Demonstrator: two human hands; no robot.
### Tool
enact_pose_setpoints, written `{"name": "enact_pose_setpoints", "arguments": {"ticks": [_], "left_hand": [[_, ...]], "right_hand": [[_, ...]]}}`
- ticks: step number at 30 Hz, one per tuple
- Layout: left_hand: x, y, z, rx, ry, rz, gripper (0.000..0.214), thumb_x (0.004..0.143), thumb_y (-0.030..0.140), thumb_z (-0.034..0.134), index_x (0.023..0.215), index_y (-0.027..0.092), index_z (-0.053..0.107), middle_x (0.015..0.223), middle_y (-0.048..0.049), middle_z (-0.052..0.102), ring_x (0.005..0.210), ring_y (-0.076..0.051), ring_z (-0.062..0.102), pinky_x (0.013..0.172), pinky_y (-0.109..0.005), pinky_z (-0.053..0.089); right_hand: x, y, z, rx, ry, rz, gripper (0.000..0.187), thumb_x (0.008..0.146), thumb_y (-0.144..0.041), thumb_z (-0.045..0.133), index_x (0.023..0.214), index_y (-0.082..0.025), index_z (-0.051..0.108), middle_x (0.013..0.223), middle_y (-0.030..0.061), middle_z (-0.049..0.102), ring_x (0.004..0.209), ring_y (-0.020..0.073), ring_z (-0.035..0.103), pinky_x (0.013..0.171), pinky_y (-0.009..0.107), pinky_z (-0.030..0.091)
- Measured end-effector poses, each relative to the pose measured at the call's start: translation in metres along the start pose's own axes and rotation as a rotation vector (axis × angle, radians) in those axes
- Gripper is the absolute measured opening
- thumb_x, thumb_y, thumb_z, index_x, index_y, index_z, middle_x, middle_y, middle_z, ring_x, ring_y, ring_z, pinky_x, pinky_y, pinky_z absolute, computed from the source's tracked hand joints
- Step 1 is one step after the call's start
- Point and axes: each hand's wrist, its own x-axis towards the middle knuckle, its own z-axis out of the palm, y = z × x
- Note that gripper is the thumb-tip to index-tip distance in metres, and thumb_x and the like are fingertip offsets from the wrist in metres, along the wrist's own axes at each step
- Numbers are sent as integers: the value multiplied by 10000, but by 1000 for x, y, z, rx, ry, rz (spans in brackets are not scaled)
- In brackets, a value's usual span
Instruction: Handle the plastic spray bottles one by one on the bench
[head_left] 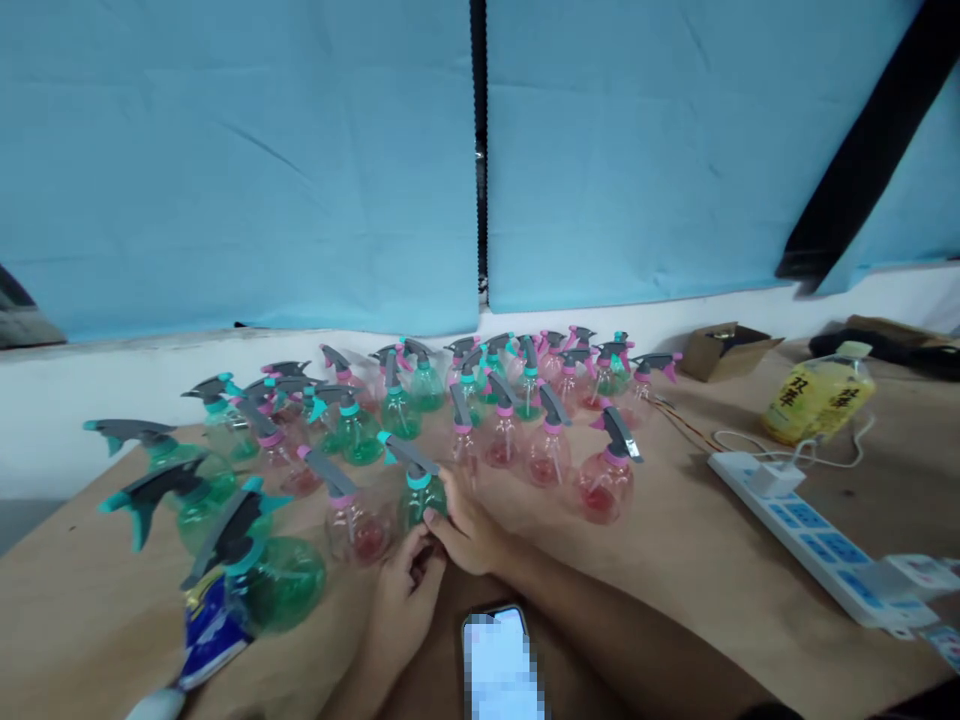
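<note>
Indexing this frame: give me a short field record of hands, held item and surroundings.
left hand: at base of green spray bottle, grip unclear
right hand: fingers around the same bottle
bottle state: upright on wooden table, grey trigger head on
behind: many pink and green spray bottles, upright
near edge: phone
right side: power strip, yellow bottle, cardboard box
</note>
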Motion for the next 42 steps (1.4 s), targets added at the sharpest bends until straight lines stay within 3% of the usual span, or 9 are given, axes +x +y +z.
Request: {"name": "enact_pose_setpoints", "arguments": {"ticks": [3, 6, 10, 18, 22, 29, 35, 38, 42], "left_hand": [[4, 0, -1, -41, 54, -71, 422, 856, 429, 553, 1198, 184, 590, 1048, -94, 718, 756, -194, 657, 635, -291, 527], [6, 2, -1, -91, 63, -135, 585, 844, 495, 573, 1323, 169, 497, 1175, -139, 680, 768, -184, 664, 661, -302, 545], [8, -1, -1, -125, 55, -154, 689, 846, 540, 568, 1408, 184, 387, 1342, -179, 581, 733, -149, 648, 634, -280, 535], [11, -8, -2, -134, 65, -153, 654, 837, 497, 603, 1395, 221, 403, 1445, -181, 487, 644, -114, 625, 578, -274, 502], [11, -7, -2, -126, 52, -153, 626, 849, 495, 588, 1382, 222, 407, 1457, -164, 464, 637, -106, 598, 596, -282, 508], [9, -10, 0, -39, 101, -133, 547, 834, 476, 615, 1308, 232, 492, 1264, -110, 577, 730, -147, 588, 721, -330, 520], [7, -9, 2, -48, 118, -135, 527, 826, 487, 610, 1277, 233, 511, 1185, -95, 574, 816, -184, 596, 712, -329, 512], [7, -10, 2, -57, 105, -140, 533, 837, 494, 597, 1292, 235, 495, 1129, -81, 576, 766, -165, 575, 717, -329, 506], [8, -9, 2, -73, 87, -134, 534, 842, 510, 587, 1284, 224, 500, 1060, -65, 591, 732, -155, 560, 701, -309, 492]], "right_hand": [[3, -4, -4, -10, 72, 2, 435, 940, -236, 439, 1374, -241, 420, 1329, 97, 472, 1274, 233, 431, 1095, 440, 337], [6, -2, -11, -51, 317, 37, 358, 899, -191, 471, 1247, -254, 526, 1292, 92, 468, 1270, 239, 438, 1095, 447, 344], [16, 14, -15, -16, 538, 125, 542, 864, -219, 545, 1370, -220, 351, 1391, 130, 409, 1347, 251, 374, 1145, 486, 290], [29, 43, -14, 219, 370, 182, 656, 886, -267, 564, 1447, -217, 226, 1457, 144, 390, 1371, 233, 392, 1136, 445, 329], [29, 42, -15, 122, 402, 189, 587, 837, -241, 595, 1367, -200, 346, 1304, 125, 497, 1245, 233, 489, 1106, 445, 360], [28, 26, -18, 202, 403, 135, 786, 720, -113, 599, 1419, -213, 254, 1327, 127, 476, 1238, 232, 488, 1088, 421, 378], [33, 12, -25, 202, 454, 237, 645, 796, -295, 669, 1348, -215, 346, 1031, 67, 582, 895, 181, 586, 816, 322, 506], [38, 7, -33, 231, 341, 252, 423, 816, -301, 643, 1208, -210, 514, 881, 18, 596, 729, 145, 558, 689, 266, 487], [42, 5, -50, 313, 137, 167, 191, 754, -151, 567, 911, -201, 664, 881, 17, 611, 836, 157, 572, 804, 282, 475]]}}
